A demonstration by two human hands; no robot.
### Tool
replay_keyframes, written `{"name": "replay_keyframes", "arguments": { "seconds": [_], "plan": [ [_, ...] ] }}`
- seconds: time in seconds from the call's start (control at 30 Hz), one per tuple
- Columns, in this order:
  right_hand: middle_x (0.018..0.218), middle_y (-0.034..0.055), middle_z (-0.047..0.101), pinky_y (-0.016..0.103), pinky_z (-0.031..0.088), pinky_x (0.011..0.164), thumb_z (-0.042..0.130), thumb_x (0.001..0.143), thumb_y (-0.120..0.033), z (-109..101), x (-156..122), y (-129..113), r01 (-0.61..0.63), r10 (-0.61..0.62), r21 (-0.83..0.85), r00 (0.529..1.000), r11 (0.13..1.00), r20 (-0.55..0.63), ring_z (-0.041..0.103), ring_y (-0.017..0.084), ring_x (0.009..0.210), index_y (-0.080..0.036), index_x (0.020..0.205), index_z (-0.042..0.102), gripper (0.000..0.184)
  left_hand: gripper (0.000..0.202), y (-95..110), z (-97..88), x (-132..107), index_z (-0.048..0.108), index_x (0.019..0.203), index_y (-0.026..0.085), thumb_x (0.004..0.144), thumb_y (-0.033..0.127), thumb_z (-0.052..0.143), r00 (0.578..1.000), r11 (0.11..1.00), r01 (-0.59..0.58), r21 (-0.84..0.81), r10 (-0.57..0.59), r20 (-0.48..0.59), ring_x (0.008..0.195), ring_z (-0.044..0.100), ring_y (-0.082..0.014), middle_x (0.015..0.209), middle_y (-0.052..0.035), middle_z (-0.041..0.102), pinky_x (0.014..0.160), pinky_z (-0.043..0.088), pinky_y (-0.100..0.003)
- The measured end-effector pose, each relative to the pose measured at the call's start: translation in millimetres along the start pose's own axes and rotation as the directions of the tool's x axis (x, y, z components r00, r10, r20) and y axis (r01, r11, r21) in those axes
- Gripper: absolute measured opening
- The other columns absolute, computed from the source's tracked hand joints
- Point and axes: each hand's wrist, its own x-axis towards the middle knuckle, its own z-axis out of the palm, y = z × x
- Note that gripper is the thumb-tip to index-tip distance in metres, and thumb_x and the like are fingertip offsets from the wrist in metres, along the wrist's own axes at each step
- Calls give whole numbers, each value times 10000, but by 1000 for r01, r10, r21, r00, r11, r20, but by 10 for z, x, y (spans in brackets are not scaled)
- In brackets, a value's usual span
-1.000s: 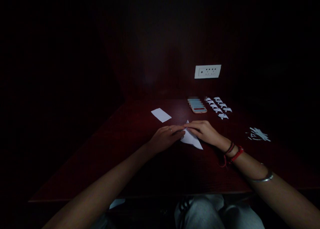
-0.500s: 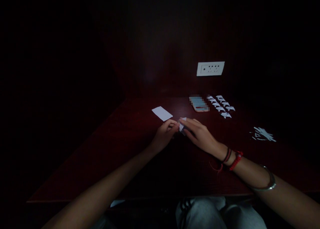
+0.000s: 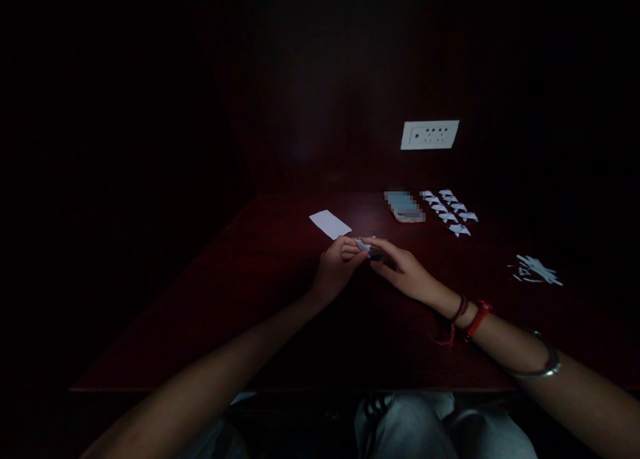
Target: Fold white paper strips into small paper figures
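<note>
A small folded piece of white paper is between my two hands, partly hidden by the fingers. My left hand grips its left side with the thumb and curled fingers. From the right, my right hand has its fingers on the paper's top and right side, with the thumb lower down. Just beyond my left hand lies a flat white paper sheet. Farther right, several small folded white paper pieces stand in two slanting rows.
A phone lies at the back of the dark red table. Thin white paper scraps are heaped on the right. A white socket panel is on the wall behind. The table's front edge runs under my forearms.
The view has shifted slightly, so the table things appear farther right. My fingers have changed their hold on the folded paper, and less of it shows now.
</note>
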Motion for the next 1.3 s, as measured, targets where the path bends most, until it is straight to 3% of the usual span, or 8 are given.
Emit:
{"name": "replay_keyframes", "arguments": {
  "seconds": [0.13, 0.3, 0.43, 0.57, 0.7, 0.87, 1.07, 1.3],
  "plan": [
    [1164, 46, 484, 310, 399, 834, 449, 767, -166, -3, -3, -24, 16, -16, -49, 1000, 999, 4, 483, 149, 998, -236, 1201, 369, 447, 120, -15, -2, 19, 464, 776, 177, 702, 240, 535, 1000, 1000, 2, -22, -3, -21, 669, 584, -113, 714, 12, 588, 592, 449, -219],
    [1019, 45, 561, 292, 429, 730, 464, 770, -211, -26, 3, 5, -53, 39, -89, 988, 995, -147, 534, 143, 834, -217, 1146, 417, 379, 35, 36, -29, -2, 488, 748, 181, 713, 185, 489, 995, 971, -82, 225, 94, -40, 627, 546, -99, 683, 25, 557, 580, 422, -212],
    [869, 36, 586, 245, 420, 598, 504, 748, -224, -58, 8, 36, -77, 49, -128, 977, 989, -209, 533, 132, 712, -190, 1000, 525, 255, 53, 126, -39, -55, 502, 760, 186, 735, 154, 469, 965, 840, -247, 482, 259, 44, 705, 518, -118, 726, 15, 547, 662, 407, -243],
    [807, 36, 578, 241, 406, 617, 490, 761, -203, -74, 7, 41, -29, -8, -192, 982, 981, -191, 527, 130, 710, -183, 887, 585, 159, 43, 162, -41, -76, 498, 773, 180, 768, 171, 457, 918, 705, -357, 613, 385, 92, 822, 483, -146, 843, -19, 511, 750, 391, -287],
    [799, 30, 582, 253, 407, 654, 469, 771, -183, -75, 5, 23, 16, -48, -204, 987, 979, -153, 528, 135, 729, -193, 876, 586, 157, 28, 157, -58, -59, 480, 766, 167, 769, 152, 458, 880, 674, -435, 597, 459, 123, 963, 452, -156, 1034, -48, 465, 837, 372, -303],
    [787, 27, 565, 255, 410, 665, 489, 767, -211, -87, 3, -7, 27, -60, -192, 984, 981, -167, 523, 132, 738, -194, 845, 591, 129, 66, 139, -63, -49, 473, 788, 171, 790, 138, 416, 879, 678, -471, 564, 411, 241, 811, 509, -123, 866, -16, 533, 757, 410, -274],
    [849, 29, 583, 282, 398, 746, 510, 758, -214, -100, 20, 7, 55, -88, -181, 981, 982, -176, 521, 143, 828, -194, 789, 595, 93, 73, 128, -58, -59, 478, 790, 165, 790, 138, 411, 862, 670, -508, 542, 388, 327, 803, 505, -113, 864, -14, 541, 748, 409, -253],
    [795, 21, 606, 282, 388, 714, 510, 765, -251, -119, 17, 9, 85, -114, -239, 987, 967, -112, 506, 146, 788, -207, 838, 609, 131, 76, 154, -54, -83, 485, 796, 158, 791, 147, 410, 860, 662, -510, 550, 373, 348, 764, 509, -114, 815, -16, 537, 710, 414, -247]
  ]
}}
